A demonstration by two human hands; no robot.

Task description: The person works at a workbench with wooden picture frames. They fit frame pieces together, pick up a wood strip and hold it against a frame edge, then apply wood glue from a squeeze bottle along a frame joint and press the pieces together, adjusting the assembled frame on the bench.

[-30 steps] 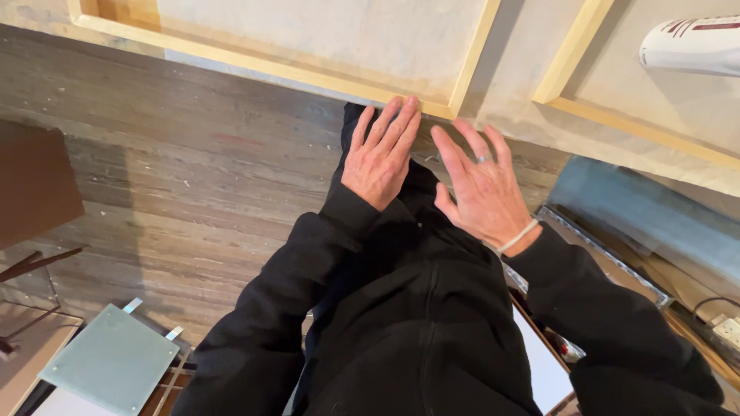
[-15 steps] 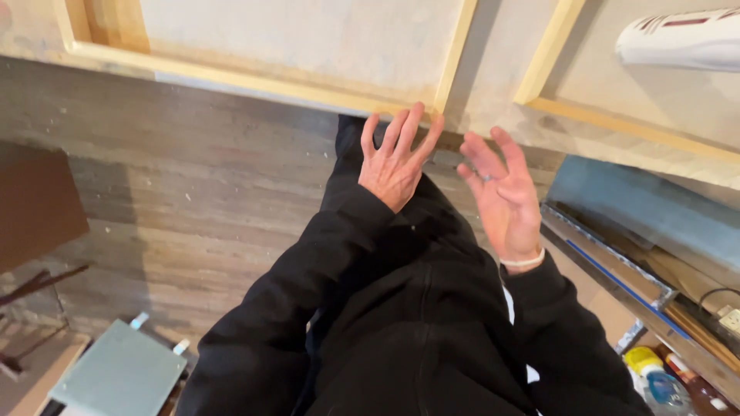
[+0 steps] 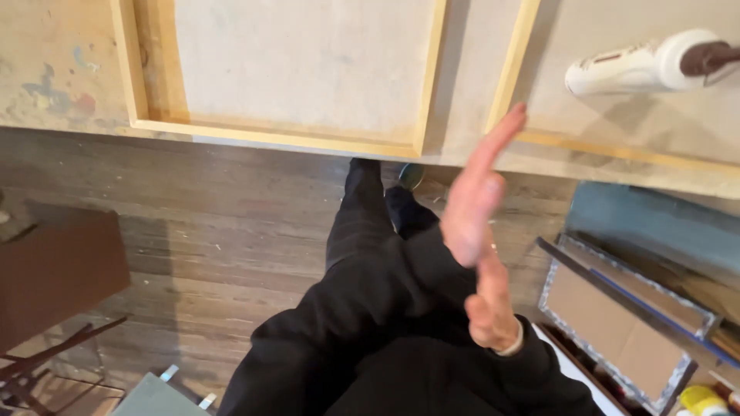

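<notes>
Standing over a worktable (image 3: pixel 462 146), the person pressed both flat, empty hands together, left hand (image 3: pixel 472 202) above right hand (image 3: pixel 490 308), just below the wooden frame (image 3: pixel 505 85), which seemingly called for a steady, two-handed reach.

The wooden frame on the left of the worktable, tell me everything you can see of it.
The left wooden frame is a pale, unfinished rectangle of thin strips, lying flat on the paint-stained worktable at its near edge. It encloses a pale panel. Three sides show; the top is cut off. A second frame lies to its right. Neither hand touches it.
</notes>
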